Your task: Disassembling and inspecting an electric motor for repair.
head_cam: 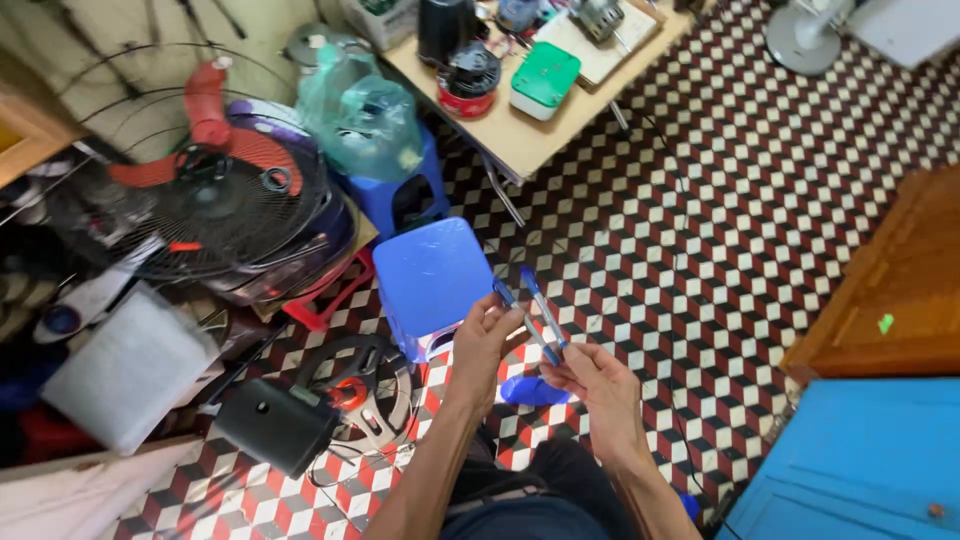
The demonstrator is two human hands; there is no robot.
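I hold two slim blue tools or pens (535,310) in front of me, crossed close together above a blue plastic stool (430,270). My left hand (482,340) pinches one of them near its lower part. My right hand (595,385) grips the lower end of the other, whose tip points up and away. Both forearms reach forward from my lap over the patterned tile floor. A blue slipper (530,390) shows on the floor under my hands.
A fan with red blades and a black wire guard (215,190) stands at the left, with a black fan motor and its guard (300,410) on the floor beside me. A cluttered wooden table (520,140) is ahead, a blue cabinet (860,460) at right, and a wooden cabinet (900,280) above it.
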